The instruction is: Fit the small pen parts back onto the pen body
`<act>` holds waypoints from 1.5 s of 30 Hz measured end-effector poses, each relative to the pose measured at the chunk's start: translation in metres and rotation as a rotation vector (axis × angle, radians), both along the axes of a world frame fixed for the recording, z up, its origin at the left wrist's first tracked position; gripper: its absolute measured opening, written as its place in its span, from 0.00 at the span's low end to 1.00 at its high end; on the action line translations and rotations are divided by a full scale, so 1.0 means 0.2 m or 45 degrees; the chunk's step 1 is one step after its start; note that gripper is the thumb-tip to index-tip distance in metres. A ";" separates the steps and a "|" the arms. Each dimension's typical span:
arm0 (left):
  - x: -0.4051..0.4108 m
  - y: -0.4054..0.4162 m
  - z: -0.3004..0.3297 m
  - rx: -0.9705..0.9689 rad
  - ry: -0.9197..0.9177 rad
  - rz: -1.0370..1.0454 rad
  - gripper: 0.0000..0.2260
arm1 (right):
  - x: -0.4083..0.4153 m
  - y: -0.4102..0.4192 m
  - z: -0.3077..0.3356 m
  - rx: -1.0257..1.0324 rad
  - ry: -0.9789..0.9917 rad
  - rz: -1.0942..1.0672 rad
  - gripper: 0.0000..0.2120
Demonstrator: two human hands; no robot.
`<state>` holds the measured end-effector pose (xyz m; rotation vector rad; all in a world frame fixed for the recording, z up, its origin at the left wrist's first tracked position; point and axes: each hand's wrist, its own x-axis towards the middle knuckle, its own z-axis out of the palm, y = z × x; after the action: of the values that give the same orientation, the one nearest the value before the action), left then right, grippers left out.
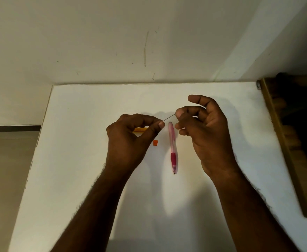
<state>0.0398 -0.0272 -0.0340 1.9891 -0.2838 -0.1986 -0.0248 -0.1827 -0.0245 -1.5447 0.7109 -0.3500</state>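
Note:
My left hand [131, 140] pinches one end of a thin grey lead [168, 117] between thumb and forefinger. My right hand [203, 130] pinches the other end, its index finger raised. Both hands hover above a white table [76, 160]. Below the lead lies a pink mechanical pencil [172, 148], tip toward me. A small orange cap [155, 142] sits just left of the pencil. A yellow-orange tube [140, 129] lies partly hidden behind my left hand.
A pale wall [112, 42] rises behind the table's far edge. At the right stands a wooden-framed dark piece of furniture [285, 142]. The table's left edge drops to a tiled floor [7, 170].

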 end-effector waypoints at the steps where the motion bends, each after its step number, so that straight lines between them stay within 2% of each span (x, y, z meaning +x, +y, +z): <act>1: 0.00 0.00 0.00 -0.039 0.021 0.008 0.01 | 0.00 0.00 0.00 0.018 0.022 0.031 0.17; 6: -0.02 -0.02 -0.01 -0.062 0.000 -0.038 0.02 | -0.01 0.03 0.00 -0.053 0.087 0.154 0.04; 10: -0.03 -0.03 -0.01 0.062 -0.099 -0.018 0.04 | -0.02 0.01 -0.01 -0.097 0.081 0.122 0.03; 12: -0.05 -0.03 -0.01 0.238 -0.228 -0.003 0.11 | -0.02 -0.01 -0.01 -0.067 0.050 0.015 0.02; 15: -0.09 -0.07 0.00 0.649 -0.401 -0.052 0.16 | -0.02 -0.04 -0.01 0.038 -0.004 -0.203 0.02; 19: -0.17 -0.12 -0.02 0.893 -0.387 -0.102 0.21 | -0.02 -0.06 0.00 0.078 -0.018 -0.300 0.02; 24: -0.19 -0.14 -0.05 0.912 -0.258 -0.079 0.18 | -0.02 -0.06 0.00 0.070 -0.049 -0.301 0.01; 29: -0.16 -0.12 -0.02 0.819 -0.299 -0.013 0.12 | -0.02 -0.06 0.02 0.095 -0.067 -0.295 0.03; 35: -0.16 -0.12 -0.03 0.881 -0.268 -0.009 0.16 | -0.01 -0.05 0.02 0.082 -0.059 -0.294 0.04; 40: -0.11 -0.07 -0.02 0.851 -0.301 0.166 0.17 | -0.01 -0.05 0.03 0.104 -0.068 -0.298 0.03; 45: -0.10 -0.06 -0.03 0.900 -0.285 0.154 0.17 | -0.01 -0.04 0.03 0.101 -0.066 -0.295 0.04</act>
<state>0.0205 -0.0398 -0.0406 2.7284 -0.2546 0.0113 -0.0270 -0.1916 -0.0183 -1.3769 0.8559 -0.5265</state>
